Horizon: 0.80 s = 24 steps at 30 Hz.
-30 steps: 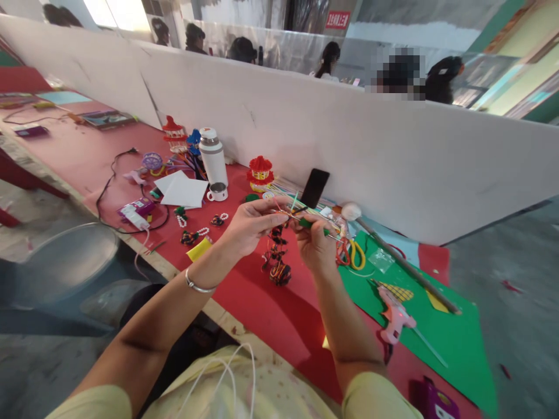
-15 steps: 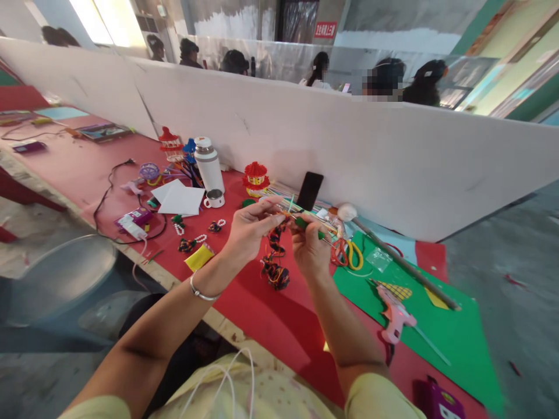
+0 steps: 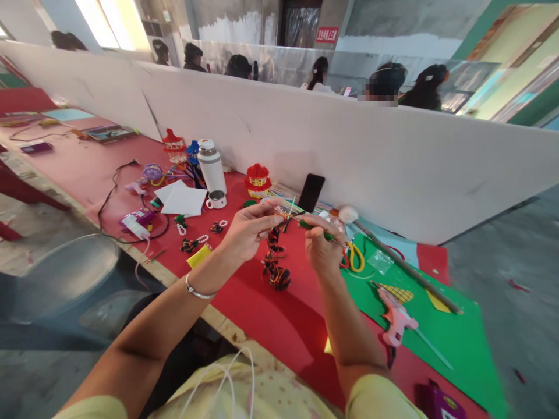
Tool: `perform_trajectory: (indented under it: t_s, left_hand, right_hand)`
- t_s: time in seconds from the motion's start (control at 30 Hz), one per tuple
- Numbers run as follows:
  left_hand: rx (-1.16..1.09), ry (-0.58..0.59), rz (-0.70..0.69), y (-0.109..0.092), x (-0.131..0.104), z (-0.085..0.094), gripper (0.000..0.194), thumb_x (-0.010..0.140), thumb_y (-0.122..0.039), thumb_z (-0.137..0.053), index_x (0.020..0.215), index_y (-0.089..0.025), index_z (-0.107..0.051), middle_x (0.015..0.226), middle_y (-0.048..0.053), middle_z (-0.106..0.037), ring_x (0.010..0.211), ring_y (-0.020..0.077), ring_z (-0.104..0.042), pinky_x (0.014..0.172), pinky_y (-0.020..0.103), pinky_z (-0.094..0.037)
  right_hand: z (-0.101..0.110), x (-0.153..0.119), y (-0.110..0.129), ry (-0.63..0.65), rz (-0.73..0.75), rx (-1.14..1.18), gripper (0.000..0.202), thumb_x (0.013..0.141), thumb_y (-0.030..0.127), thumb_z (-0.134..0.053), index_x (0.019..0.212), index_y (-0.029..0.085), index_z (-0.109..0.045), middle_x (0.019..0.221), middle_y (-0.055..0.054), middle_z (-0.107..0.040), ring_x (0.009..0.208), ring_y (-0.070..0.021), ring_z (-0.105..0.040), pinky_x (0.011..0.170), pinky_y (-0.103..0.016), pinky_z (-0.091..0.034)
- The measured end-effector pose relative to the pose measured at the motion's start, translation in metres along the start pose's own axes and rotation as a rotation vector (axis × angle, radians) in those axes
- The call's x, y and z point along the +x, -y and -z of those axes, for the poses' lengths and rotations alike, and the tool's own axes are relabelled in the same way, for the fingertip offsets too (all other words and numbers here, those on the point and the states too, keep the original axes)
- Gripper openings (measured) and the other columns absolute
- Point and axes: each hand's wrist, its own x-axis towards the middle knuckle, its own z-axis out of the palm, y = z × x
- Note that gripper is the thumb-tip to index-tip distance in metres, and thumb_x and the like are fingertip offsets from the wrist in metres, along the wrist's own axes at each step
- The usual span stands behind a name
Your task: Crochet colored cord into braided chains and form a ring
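Observation:
My left hand (image 3: pixel 251 228) pinches the upper end of a dark, multicoloured yarn piece (image 3: pixel 279 278), which hangs down over the red table. My right hand (image 3: pixel 322 244) is closed on a thin tool with a green handle (image 3: pixel 327 235); its tip points at the yarn beside my left fingertips. A short light-green stick (image 3: pixel 291 206) stands up at the pinch. Small dark yarn pieces with white bead loops (image 3: pixel 188 245) lie left of my hands, near a yellow packet (image 3: pixel 200 256).
A white bottle (image 3: pixel 212 169) and metal cup (image 3: pixel 216 199) stand back left. A phone (image 3: pixel 311 192) leans on the white partition (image 3: pixel 349 145). Scissors (image 3: pixel 357 257), a long stick (image 3: pixel 406 265) and a pink glue gun (image 3: pixel 398 320) lie right. People sit behind the partition.
My right hand has moved right, away from my left, with the green-handled tool. My left hand keeps its pinch in nearly the same place. The view has shifted slightly.

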Motion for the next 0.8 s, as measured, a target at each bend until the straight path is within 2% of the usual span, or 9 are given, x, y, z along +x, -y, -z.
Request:
perform_trajectory:
  t_s: [0.2,0.5,0.8]
  left_hand:
    - [0.056,0.040,0.016,-0.006,-0.002,0.006,0.035,0.065,-0.017,-0.091,0.099,-0.017,-0.085,0.071,0.001,-0.071,0.049,0.0018,-0.039,0.042,0.019,-0.020]
    - [0.048,0.059,0.105,-0.007,0.004,0.015,0.035,0.062,-0.017,-0.089,0.096,-0.016,-0.085,0.068,0.001,-0.070,0.045,0.0010,-0.036,0.042,0.021,-0.015]
    - [0.074,0.137,0.205,-0.012,0.007,0.022,0.034,0.063,-0.015,-0.087,0.097,-0.014,-0.085,0.065,0.001,-0.065,0.046,0.0018,-0.034,0.042,0.022,-0.014]
  right_hand:
    - [0.002,0.008,0.007,0.096,0.159,-0.077,0.022,0.084,0.055,-0.080,0.097,0.038,-0.084,0.092,0.000,-0.085,0.089,-0.0233,-0.078,0.084,-0.042,-0.062]
    - [0.008,0.013,0.010,0.174,0.151,-0.103,0.025,0.082,0.058,-0.080,0.096,0.038,-0.085,0.092,-0.001,-0.085,0.086,-0.0235,-0.078,0.082,-0.044,-0.062]
    - [0.023,0.023,0.029,0.405,0.242,-0.274,0.023,0.084,0.052,-0.082,0.102,0.038,-0.084,0.097,-0.002,-0.086,0.086,-0.0240,-0.080,0.081,-0.044,-0.062]
